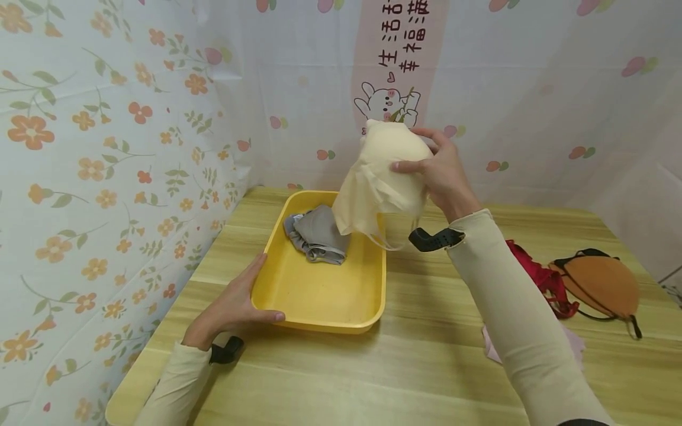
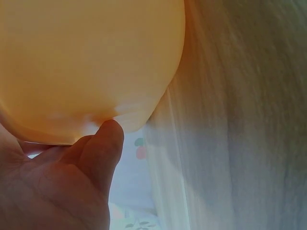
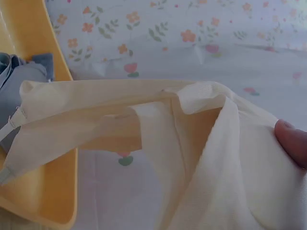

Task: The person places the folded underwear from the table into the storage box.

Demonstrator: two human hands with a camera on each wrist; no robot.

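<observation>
My right hand (image 1: 444,171) holds a cream bra (image 1: 391,160) in the air above the right rear side of a yellow plastic basin (image 1: 319,325). Its thumb lies on a cup of the bra, with fingers behind; a thin strap dangles below. In the right wrist view the inner folds of the bra (image 3: 201,158) spread toward the basin. My left hand (image 1: 237,305) rests against the basin's near left corner, thumb along the front wall and fingers along the left side. Inside the basin lies a folded grey garment (image 1: 322,231), toward the back left.
On the right of the wooden table (image 1: 426,367) lie a red lacy garment (image 1: 543,278) and an orange bra (image 1: 602,284) with black straps. A pink cloth (image 1: 492,346) shows partly beneath my right forearm. Patterned curtains (image 1: 133,148) stand behind and at the left.
</observation>
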